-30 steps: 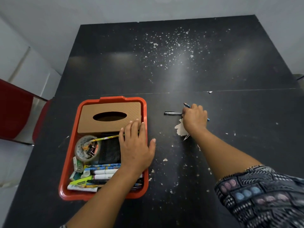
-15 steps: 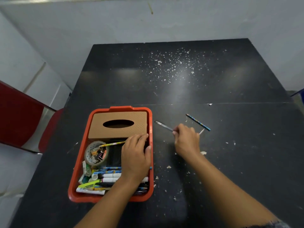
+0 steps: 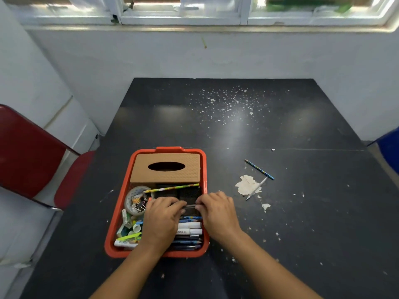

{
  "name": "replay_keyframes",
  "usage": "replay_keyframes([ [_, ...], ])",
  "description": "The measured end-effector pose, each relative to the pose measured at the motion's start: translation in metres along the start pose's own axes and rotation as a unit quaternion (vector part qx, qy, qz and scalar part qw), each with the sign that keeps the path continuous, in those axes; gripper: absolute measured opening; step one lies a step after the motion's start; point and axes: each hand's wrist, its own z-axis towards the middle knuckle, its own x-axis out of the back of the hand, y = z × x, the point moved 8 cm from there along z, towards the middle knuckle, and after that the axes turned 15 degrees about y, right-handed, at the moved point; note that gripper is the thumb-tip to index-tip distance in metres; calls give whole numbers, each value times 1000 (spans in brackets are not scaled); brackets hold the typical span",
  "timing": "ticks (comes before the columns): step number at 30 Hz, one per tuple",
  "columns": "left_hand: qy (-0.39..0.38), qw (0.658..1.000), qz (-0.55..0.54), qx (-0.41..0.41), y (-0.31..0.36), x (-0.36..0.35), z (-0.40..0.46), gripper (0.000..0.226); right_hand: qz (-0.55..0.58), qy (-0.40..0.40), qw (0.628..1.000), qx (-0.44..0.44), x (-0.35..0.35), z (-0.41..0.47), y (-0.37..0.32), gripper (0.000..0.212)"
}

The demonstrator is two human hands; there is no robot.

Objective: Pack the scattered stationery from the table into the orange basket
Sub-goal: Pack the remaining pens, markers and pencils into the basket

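The orange basket (image 3: 117, 214) sits near the table's front left. It holds a brown tissue box (image 3: 166, 175), a tape roll with binder clips (image 3: 136, 201), a yellow-green pencil (image 3: 172, 188) and several markers (image 3: 190, 228). Over its middle, my left hand (image 3: 162, 221) and my right hand (image 3: 218, 212) pinch the two ends of a thin silver pen (image 3: 191, 205). To the right on the table lie a blue patterned pencil (image 3: 259, 169) and a grey pen (image 3: 256, 188), touching at one end.
A torn paper scrap (image 3: 246, 184) lies under the grey pen, with white flakes strewn over the black table (image 3: 302, 223). A red chair (image 3: 32, 156) stands at the left, a blue one (image 3: 388, 147) at the right edge. A wall and window are behind.
My right hand has carried the silver pen from the table to the basket. My left hand has risen off the basket's contents and taken the pen's other end. The view has tilted up.
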Motion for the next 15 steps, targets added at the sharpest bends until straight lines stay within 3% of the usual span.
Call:
replay_keyframes([
  [5,-34,992,58,106,-44,0,-11,16,-18,-24,997,-71,-10,-15,4,47],
  [15,-56,989,93,102,-48,-12,25,14,-27,-38,995,-90,-17,-28,4,52],
])
